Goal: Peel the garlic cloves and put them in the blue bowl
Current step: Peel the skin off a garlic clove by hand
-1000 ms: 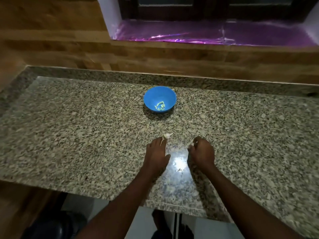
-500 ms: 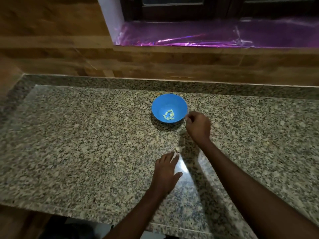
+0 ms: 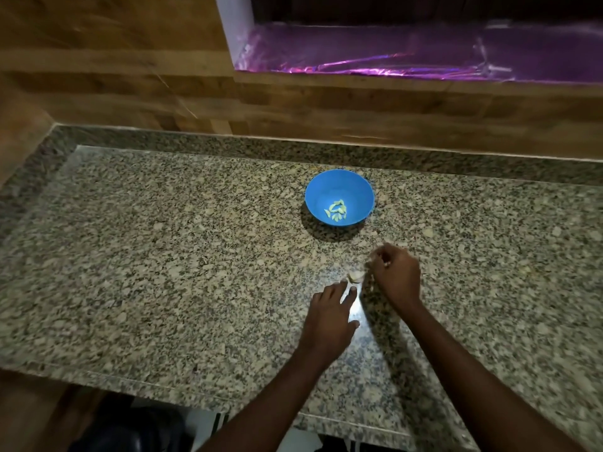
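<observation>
Peeling in progress on a speckled granite countertop (image 3: 163,256), with the blue bowl (image 3: 339,197) as the reference landmark. Several peeled garlic cloves (image 3: 336,211) lie together on the floor of the bowl, so the task appears partly done. Nearer the viewer than the bowl, and slightly to its right, a small pale unpeeled garlic piece (image 3: 355,276) rests on the stone. The left hand (image 3: 329,316), on the viewer's side of that piece, lies flat and open, fingers extended, its fingertips (image 3: 351,291) at or just short of the piece; contact cannot be confirmed. The right hand (image 3: 396,275), between piece and bowl but offset to the bowl's right, is loosely curled with the fingers drawn together; motion blur hides whether anything is pinched between them.

Suggested technique for this step: steady the piece with the left fingertips, bring the right thumb and forefinger to one pointed end, split the papery skin there and strip it along the length. A light grip is advisable, since a small clove is likely to skid on polished stone. Skins should be kept on the viewer's side of the bowl so that only clean cloves go in.
</observation>
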### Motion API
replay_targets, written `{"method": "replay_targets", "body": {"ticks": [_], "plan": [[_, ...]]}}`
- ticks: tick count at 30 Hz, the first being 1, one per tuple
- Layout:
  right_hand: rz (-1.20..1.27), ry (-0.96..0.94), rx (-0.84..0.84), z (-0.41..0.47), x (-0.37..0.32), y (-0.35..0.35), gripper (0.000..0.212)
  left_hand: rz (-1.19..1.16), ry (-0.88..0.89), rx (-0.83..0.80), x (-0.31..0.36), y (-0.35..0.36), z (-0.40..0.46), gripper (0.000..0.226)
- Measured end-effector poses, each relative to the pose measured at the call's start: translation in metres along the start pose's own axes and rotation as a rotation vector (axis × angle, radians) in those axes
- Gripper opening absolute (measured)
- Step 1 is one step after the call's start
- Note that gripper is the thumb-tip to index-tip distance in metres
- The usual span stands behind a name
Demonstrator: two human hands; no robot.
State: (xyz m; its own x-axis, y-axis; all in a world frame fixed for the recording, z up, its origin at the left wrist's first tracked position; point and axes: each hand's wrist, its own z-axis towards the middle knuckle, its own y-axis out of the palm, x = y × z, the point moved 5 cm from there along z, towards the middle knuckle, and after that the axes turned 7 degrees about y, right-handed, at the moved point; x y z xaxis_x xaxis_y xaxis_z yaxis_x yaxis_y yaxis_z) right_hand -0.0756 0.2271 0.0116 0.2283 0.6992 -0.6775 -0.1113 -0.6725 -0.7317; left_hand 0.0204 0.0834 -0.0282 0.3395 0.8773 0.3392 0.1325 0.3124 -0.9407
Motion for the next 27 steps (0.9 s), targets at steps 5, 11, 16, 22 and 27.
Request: {"method": "replay_targets", "body": {"ticks": [5,11,16,22,27], "plan": [[-0.137,-0.105,-0.149,-0.03,0.023,0.021,0.025,0.057,0.013,0.018,0.005,0.008,-0.004,0.073],[-0.2,-0.109,-0.208,-0.018,0.016,0.019,0.007,-0.11,-0.047,0.049,0.0,0.005,-0.003,0.06],[-0.143,-0.162,-0.378,-0.008,0.018,0.003,0.009,-0.604,-0.422,0.309,-0.015,-0.034,0.013,0.023],[-0.029,-0.154,-0.438,0.007,0.013,-0.024,0.016,-1.234,-0.531,0.23,0.011,-0.044,0.032,0.011],[0.65,0.319,-0.527,-0.015,0.029,-0.036,0.007,-1.428,-0.658,0.251,0.02,-0.042,0.039,0.011]]}}
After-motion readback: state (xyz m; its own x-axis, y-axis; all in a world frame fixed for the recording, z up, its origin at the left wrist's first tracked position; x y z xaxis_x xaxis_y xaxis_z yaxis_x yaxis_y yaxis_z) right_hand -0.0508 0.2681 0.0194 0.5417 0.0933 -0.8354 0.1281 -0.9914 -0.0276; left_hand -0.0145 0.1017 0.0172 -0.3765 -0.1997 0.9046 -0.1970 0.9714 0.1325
